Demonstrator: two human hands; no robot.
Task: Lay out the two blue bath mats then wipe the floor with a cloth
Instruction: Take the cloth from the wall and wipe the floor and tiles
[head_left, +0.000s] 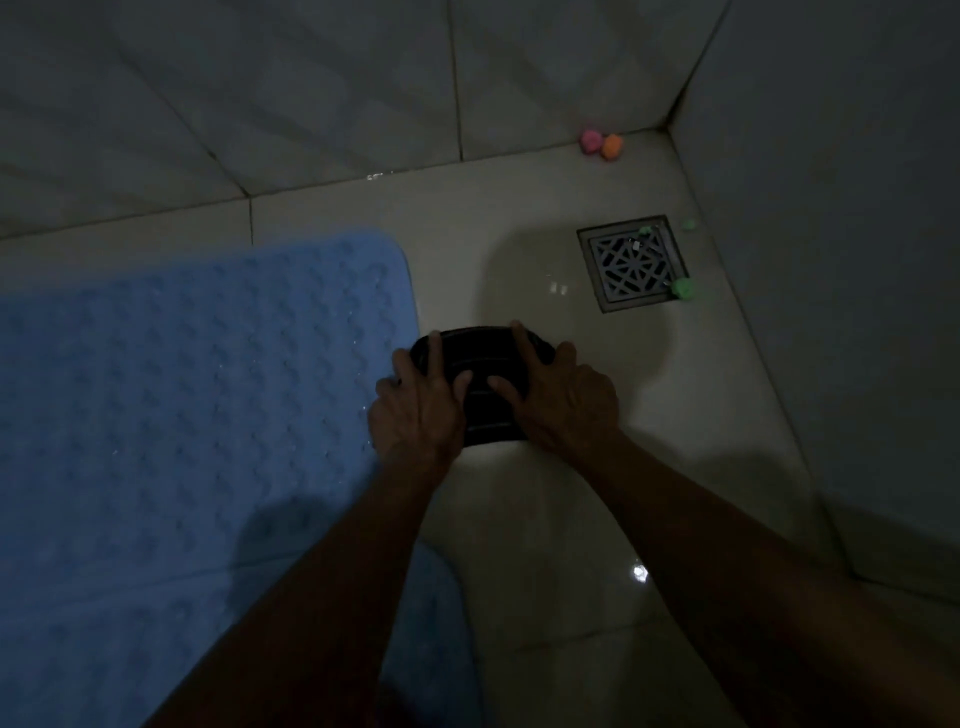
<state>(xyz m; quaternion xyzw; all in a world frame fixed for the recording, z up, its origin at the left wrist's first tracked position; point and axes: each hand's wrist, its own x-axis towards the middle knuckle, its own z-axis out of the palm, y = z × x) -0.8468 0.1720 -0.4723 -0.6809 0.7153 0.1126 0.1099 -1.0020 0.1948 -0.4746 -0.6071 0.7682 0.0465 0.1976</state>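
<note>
A blue bath mat (197, 374) with a bumpy surface lies flat on the left of the pale tiled floor (545, 519). A second blue mat (426, 623) lies below it, partly hidden by my left forearm. Just right of the upper mat's edge, a dark ribbed cloth (480, 358) rests folded on the floor. My left hand (415, 405) presses on its left side and my right hand (563, 400) on its right side. The fingers of both hands are spread over the cloth's top.
A square metal floor drain (631, 262) sits in the floor beyond the cloth, to the right. Small pink (590, 140), orange (612, 146) and green (681, 287) lumps lie near the corner and drain. Tiled walls close in behind and at right. The room is dim.
</note>
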